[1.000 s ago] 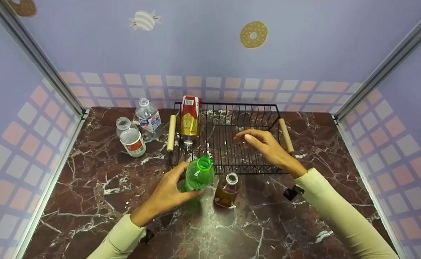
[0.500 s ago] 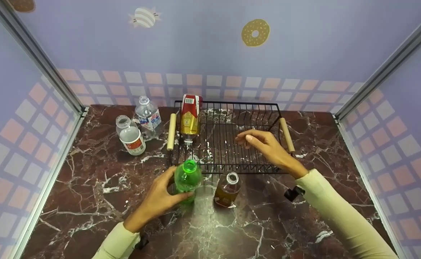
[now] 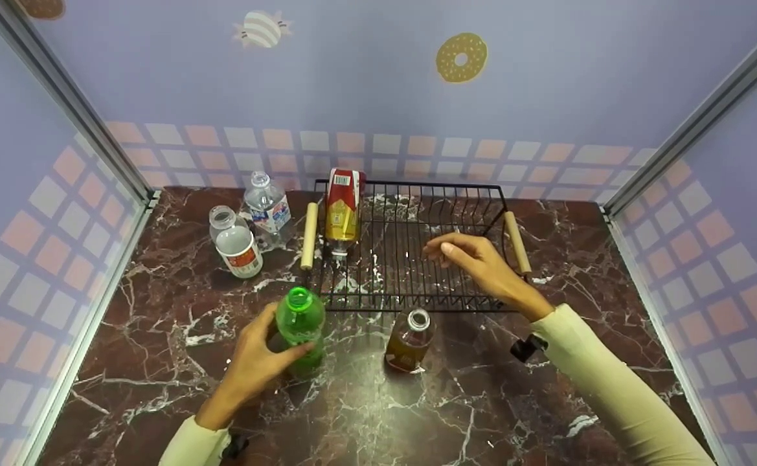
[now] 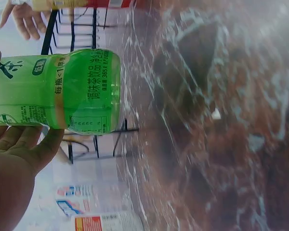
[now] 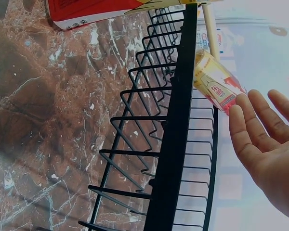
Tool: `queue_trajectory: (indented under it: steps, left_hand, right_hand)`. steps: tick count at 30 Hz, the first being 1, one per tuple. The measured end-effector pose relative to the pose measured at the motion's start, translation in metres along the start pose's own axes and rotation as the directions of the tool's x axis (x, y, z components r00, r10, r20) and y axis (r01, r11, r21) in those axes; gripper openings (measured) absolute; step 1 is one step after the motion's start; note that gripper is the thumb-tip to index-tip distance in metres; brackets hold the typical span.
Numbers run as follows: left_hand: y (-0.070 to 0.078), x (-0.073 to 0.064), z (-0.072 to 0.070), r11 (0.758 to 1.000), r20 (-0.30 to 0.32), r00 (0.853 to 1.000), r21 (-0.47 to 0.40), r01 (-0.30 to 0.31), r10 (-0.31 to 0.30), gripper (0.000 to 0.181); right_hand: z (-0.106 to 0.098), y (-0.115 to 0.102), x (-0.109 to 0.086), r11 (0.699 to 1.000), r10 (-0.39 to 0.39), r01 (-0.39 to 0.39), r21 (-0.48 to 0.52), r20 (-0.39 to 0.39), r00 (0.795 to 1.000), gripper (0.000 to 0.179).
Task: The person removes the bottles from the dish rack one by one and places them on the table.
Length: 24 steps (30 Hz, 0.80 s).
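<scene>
My left hand (image 3: pixel 252 362) grips an uncapped green plastic bottle (image 3: pixel 301 320), thumb and fingers around its sides, just in front of the basket's left corner. In the left wrist view the green bottle (image 4: pixel 82 94) shows its printed label and base; I cannot tell whether that base touches the table. Over the right part of the black wire basket (image 3: pixel 410 223) hovers my right hand (image 3: pixel 482 262), holding nothing, its fingers loosely bent. A red and yellow bottle (image 3: pixel 343 207) lies inside the basket at the left, neck toward me. An open brown bottle (image 3: pixel 409 346) stands before the basket.
Two clear labelled bottles, a wide one (image 3: pixel 236 244) and a slimmer one (image 3: pixel 268 207), stand left of the basket. Wooden handles (image 3: pixel 310 236) rise at both basket ends. Patterned walls (image 3: pixel 378 77) enclose the dark marbled table (image 3: pixel 158 375) at the back and sides.
My left hand has carried the green bottle leftward, away from the brown bottle. The right hand has stayed nearly still over the basket.
</scene>
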<state>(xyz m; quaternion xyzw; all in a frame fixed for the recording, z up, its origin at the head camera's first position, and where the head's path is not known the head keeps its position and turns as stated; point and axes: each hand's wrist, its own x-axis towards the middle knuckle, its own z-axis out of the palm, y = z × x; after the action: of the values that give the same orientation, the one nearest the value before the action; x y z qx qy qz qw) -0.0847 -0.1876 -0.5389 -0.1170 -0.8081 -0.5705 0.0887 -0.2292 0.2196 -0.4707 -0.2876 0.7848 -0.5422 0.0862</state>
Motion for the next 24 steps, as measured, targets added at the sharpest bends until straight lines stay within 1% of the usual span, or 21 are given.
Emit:
queue_trajectory:
  steps: [3,5,7,10,12,16,20,22,24]
  left_hand:
    - [-0.005,-0.001,-0.007,1.0,-0.045,0.999,0.007,-0.006,0.007,0.067]
    - [-0.007,-0.002,-0.012,1.0,-0.071,0.997,0.013,0.007,-0.006,0.069]
    - [-0.01,-0.002,-0.017,1.0,-0.1,0.995,0.01,0.004,-0.003,0.068]
    - [-0.015,-0.001,-0.025,1.0,-0.148,0.989,0.03,0.007,-0.003,0.067]
    - [-0.019,-0.001,-0.031,0.999,-0.179,0.984,0.043,0.021,-0.013,0.065]
    - [-0.026,0.001,-0.041,0.997,-0.234,0.971,0.044,0.068,-0.056,0.064]
    - [-0.032,0.003,-0.049,0.993,-0.28,0.953,0.002,0.122,-0.116,0.065]
    - [-0.035,0.006,-0.052,0.991,-0.308,0.943,0.005,0.136,-0.128,0.064]
    - [-0.038,0.009,-0.054,0.991,-0.332,0.935,0.006,0.132,-0.123,0.064]
  right_hand:
    - [0.0,0.001,0.0,1.0,0.002,-0.002,0.012,0.0,1.0,0.04]
    - [0.0,0.001,0.0,1.0,0.003,-0.003,0.017,0.001,1.0,0.039]
    - [0.0,0.001,0.0,1.0,0.002,-0.002,0.017,0.002,1.0,0.039]
    - [0.0,0.002,0.0,1.0,0.002,-0.002,0.013,0.0,1.0,0.039]
    - [0.0,0.003,0.0,1.0,0.005,-0.005,0.015,0.0,1.0,0.039]
    - [0.001,0.003,-0.001,1.0,0.01,-0.01,0.027,-0.002,1.0,0.038]
    - [0.001,0.004,-0.001,1.0,0.012,-0.012,0.028,-0.005,1.0,0.038]
    - [0.001,0.004,-0.002,1.0,0.015,-0.015,0.025,-0.006,1.0,0.038]
    - [0.001,0.005,-0.002,1.0,0.018,-0.018,0.019,-0.008,1.0,0.038]
